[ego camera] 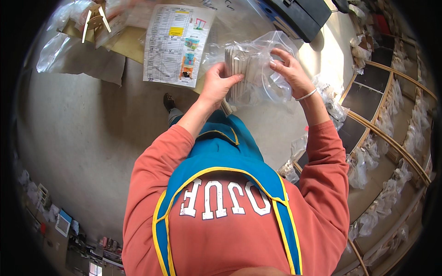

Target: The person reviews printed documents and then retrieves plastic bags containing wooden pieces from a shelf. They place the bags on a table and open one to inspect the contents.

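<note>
A clear plastic bag (253, 86) is held up in front of me, above the table's near edge. Inside it stands a stack of thin, flat, pale pieces (236, 65), perhaps wooden. My left hand (219, 82) grips the stack from the left, thumb across its near face. At the bag's right side, my right hand (288, 70) pinches the loose plastic between thumb and fingers. A printed sheet (169, 51) with tables, yellow highlights and small coloured pictures lies to the left of the bag. The lower ends of some pale strips (227, 107) show beneath my left hand.
A small wooden stand (96, 21) and clear plastic film (53, 51) are at the table's far left. A black case (300, 17) sits at the far right. Racks hung with bagged parts (376, 114) line my right side. Concrete floor (86, 114) extends to the left.
</note>
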The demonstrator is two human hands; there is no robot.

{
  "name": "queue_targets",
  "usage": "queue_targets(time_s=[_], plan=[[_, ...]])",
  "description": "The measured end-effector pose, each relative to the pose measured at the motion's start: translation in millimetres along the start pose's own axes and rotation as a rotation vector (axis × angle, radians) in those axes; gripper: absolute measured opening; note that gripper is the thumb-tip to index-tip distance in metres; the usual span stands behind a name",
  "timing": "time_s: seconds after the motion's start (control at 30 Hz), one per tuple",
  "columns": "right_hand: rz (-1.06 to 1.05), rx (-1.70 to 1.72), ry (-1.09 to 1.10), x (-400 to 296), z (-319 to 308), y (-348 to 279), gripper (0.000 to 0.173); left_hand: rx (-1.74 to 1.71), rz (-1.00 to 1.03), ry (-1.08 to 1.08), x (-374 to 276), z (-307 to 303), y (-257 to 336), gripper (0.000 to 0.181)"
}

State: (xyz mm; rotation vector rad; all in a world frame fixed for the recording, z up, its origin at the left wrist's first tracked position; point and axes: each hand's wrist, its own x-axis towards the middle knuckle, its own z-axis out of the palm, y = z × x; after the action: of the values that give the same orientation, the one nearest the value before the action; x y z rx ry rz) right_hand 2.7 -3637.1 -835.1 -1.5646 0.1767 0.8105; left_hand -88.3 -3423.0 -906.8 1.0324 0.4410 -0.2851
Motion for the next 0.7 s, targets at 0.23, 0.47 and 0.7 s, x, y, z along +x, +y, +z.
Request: queue_targets(time_s=[0.23,0.47,0.7], plan=[[-0.037,0.029,-0.011,18.9,-7.7,14.4,0.03,0.057,0.02,-0.011,0.5,0.7,1.0,0.028],[0.042,0.15,-0.005,9.4,-13.1,14.1,0.023,0.101,-0.082,-0.026,5.2,-4.2,2.8,0.031],[0.098,0.265,-0.066,8.6,-14.3,10.6,0.018,-0.021,-0.136,0.02,3.1,0.9,7.4,0.035]])
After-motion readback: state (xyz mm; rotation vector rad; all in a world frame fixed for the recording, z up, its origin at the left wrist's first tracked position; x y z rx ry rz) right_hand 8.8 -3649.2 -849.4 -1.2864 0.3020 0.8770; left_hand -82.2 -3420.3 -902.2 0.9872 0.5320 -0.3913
